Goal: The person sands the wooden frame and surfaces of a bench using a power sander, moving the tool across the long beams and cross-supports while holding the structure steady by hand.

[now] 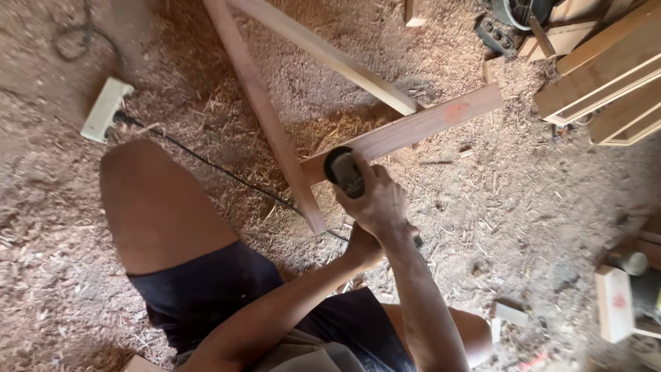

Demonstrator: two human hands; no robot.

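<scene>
My right hand (377, 201) is closed over the head of a dark angle grinder (342, 171). The grinder's round disc rests on the near end of a reddish wooden board (420, 127). Just behind and below, my left hand (361, 249) grips the rear of the tool's body, which is mostly hidden. The board meets a long pale slat (265, 114) of a wooden frame lying on the sawdust floor. A second slat (330, 55) runs diagonally above it. My bare left knee (148, 203) is at the left.
A black cable (206, 162) runs from a white power strip (105, 109) at upper left toward the grinder. Stacked wooden panels (606, 76) lie at upper right. Wood offcuts (613, 303) sit at the right edge. Sawdust and shavings cover the ground.
</scene>
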